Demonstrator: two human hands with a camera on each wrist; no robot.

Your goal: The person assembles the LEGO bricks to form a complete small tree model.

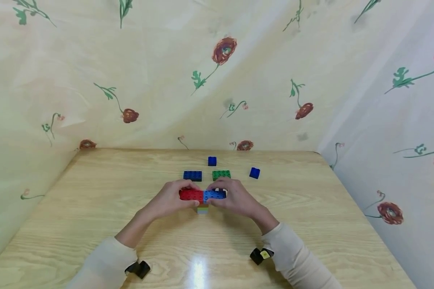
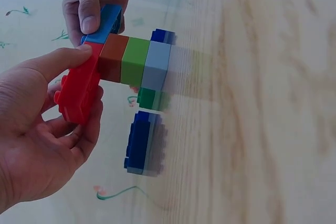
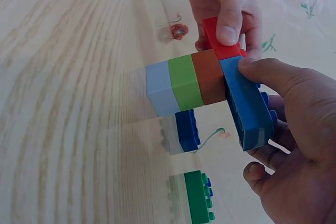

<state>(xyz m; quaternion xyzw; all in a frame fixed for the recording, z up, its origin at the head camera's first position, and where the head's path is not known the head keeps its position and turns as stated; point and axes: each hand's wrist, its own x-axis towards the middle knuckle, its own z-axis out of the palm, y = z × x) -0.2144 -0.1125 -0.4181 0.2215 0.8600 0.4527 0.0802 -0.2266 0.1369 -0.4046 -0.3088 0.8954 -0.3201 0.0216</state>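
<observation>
Pinching the red brick with the left hand and the blue brick with the right hand, atop a stack standing on the table. Seeing its brown, green and pale layers fully only in wrist views.

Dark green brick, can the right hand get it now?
Probably yes: the dark green brick lies just beyond the right hand, nothing between, but that hand holds a medium blue brick.

L hand, R hand grip, close tog.
</observation>
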